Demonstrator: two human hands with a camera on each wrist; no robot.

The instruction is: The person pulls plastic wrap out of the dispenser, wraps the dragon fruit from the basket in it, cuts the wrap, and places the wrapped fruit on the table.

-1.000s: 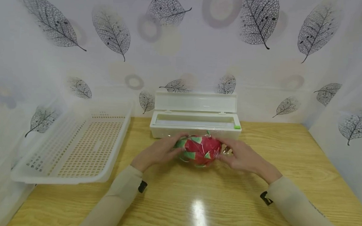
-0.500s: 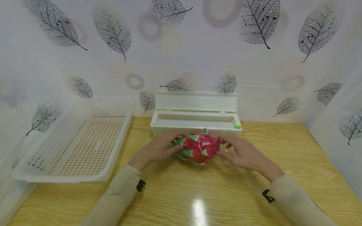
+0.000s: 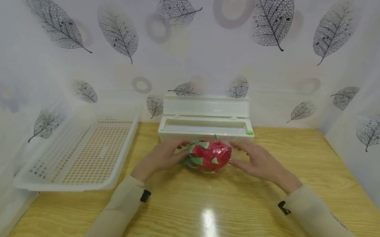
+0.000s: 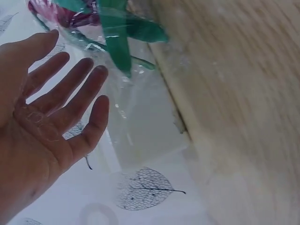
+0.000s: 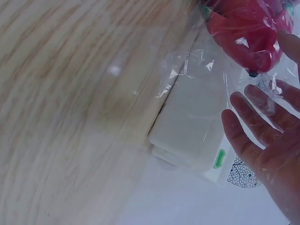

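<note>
A red dragon fruit [image 3: 211, 156] with green scales sits on the table at the middle of the head view, in front of a white box. Clear plastic film [image 5: 192, 68] covers it, with loose film sticking out at its ends. My left hand [image 3: 163, 156] is beside the fruit's left end. Its fingers are spread and loosely bent, and they stand apart from the green tips in the left wrist view. On the opposite side, my right hand [image 3: 258, 163] has relaxed, spread fingers close to the fruit and the loose film. Whether its thumb touches the fruit I cannot tell.
Behind the fruit stands the long white box [image 3: 168, 134], its lid [image 3: 206, 107] raised and a green piece [image 3: 249, 132] at its right corner. A white perforated basket [image 3: 119, 168] is on the left. Leaf-patterned cloth [image 3: 192, 62] surrounds the wooden table [image 3: 237, 212].
My left hand has let go of the fruit and drawn back to the left. The right hand has moved slightly right, its fingers loosened. The fruit has shifted only a little.
</note>
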